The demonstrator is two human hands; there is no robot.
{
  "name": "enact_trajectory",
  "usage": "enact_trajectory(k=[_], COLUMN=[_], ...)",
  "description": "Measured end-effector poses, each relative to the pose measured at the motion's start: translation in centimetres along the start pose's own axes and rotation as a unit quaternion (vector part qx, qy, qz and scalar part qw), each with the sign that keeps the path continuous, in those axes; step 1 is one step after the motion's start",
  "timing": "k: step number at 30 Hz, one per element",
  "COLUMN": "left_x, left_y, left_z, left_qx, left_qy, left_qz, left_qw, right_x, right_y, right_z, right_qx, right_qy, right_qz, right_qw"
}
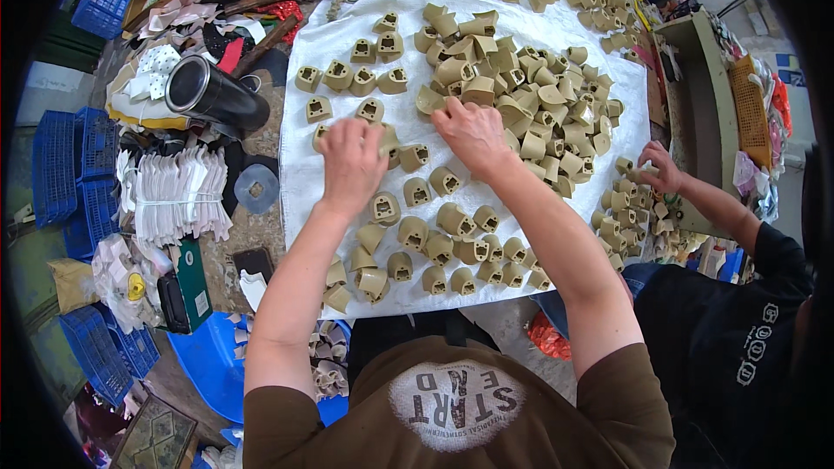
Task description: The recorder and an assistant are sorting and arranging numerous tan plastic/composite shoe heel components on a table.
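Many khaki moulded shoe heels (pixel 456 220) cover a white woven sheet (pixel 300 208). My left hand (pixel 354 165) is over the left group, its fingers curled down around a heel they mostly hide. Heels standing in loose rows, hollow ends up, surround it. My right hand (pixel 476 135) reaches to the near left edge of a heaped pile of heels (pixel 556 104). Its fingers are bent and pressed against a heel (pixel 428 100) there; the thumb is mostly hidden.
At right, a co-worker's hand (pixel 665 169) is at another cluster of heels (pixel 618 208). A dark metal tumbler (pixel 217 95) and bundled white pieces (pixel 178 195) lie at left. Blue crates (pixel 55 169) stand far left; a blue tub (pixel 204 365) is below. More heels (pixel 599 0) spread at the back.
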State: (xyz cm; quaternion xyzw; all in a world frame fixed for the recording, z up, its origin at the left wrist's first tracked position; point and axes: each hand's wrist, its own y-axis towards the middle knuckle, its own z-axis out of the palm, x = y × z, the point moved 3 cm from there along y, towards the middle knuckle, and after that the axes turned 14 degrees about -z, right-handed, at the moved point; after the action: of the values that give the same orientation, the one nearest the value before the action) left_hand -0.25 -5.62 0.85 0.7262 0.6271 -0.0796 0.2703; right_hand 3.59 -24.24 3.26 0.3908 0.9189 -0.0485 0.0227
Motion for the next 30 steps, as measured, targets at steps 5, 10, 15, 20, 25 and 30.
enact_trajectory(k=[5,10,15,20,25,30], left_x=[0.1,0.3,0.0,-0.1,-0.2,-2.3], left_y=[-2.2,-2.1,-1.7,-1.6,-1.7,-1.4], left_z=[-0.3,-0.7,-1.1,-0.7,-1.9,-1.4], left_qx=[0.041,0.032,0.014,0.003,-0.043,0.035], left_qy=[-0.006,-0.034,-0.041,-0.043,-0.075,-0.053], left_qz=[0.012,0.007,0.006,0.002,-0.041,0.020], left_qw=[0.999,0.999,0.999,0.999,0.995,0.998], right_x=[-0.7,-0.6,0.1,-0.5,-0.3,-0.7], right_y=[-1.4,-2.2,0.3,3.5,3.0,-0.9], right_z=[-0.5,-0.7,-1.9,0.5,-0.7,-4.5], right_qx=[-0.014,-0.054,-0.099,0.023,0.066,-0.098], right_qy=[0.001,0.026,-0.054,-0.139,-0.079,0.129], right_qz=[-0.032,0.001,-0.002,-0.006,-0.026,0.067], right_qw=[0.999,0.998,0.994,0.990,0.994,0.984])
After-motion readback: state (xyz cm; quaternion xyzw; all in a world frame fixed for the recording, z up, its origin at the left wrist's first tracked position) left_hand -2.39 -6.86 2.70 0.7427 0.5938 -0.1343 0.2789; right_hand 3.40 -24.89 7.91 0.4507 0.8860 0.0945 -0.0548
